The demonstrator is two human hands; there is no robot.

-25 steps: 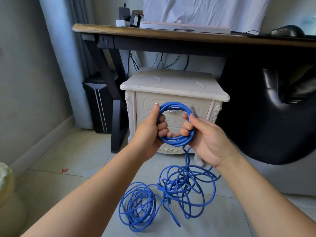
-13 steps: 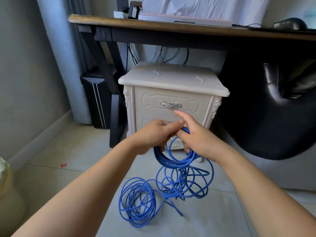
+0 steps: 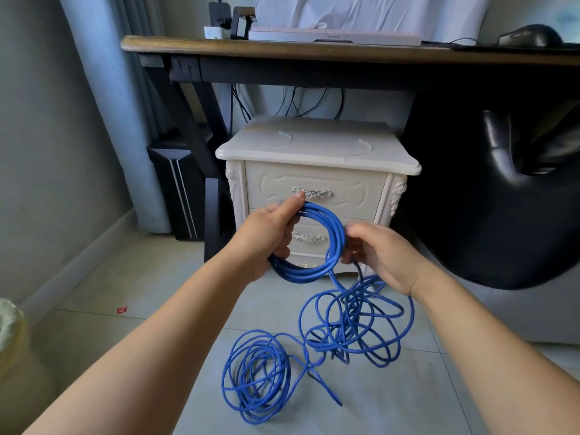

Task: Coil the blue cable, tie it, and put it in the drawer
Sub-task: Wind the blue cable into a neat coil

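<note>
A round coil of several turns of the blue cable hangs in front of a cream nightstand. My left hand grips the coil's left side, thumb on top. My right hand pinches the strand at the coil's right edge. From there the cable drops to the floor, where the rest lies in a loose tangle and a flatter bundle of loops. The nightstand's top drawer and the lower drawer are closed, each with a silver handle.
The nightstand stands under a dark wooden desk carrying a keyboard and a mouse. A black chair fills the right side. A black computer tower and a desk leg are to the left; a pale bin sits at the far left.
My hands parted from the top of the loop. The coil now hangs wider, with one more turn drawn from the floor tangle. The view has shifted a little.
</note>
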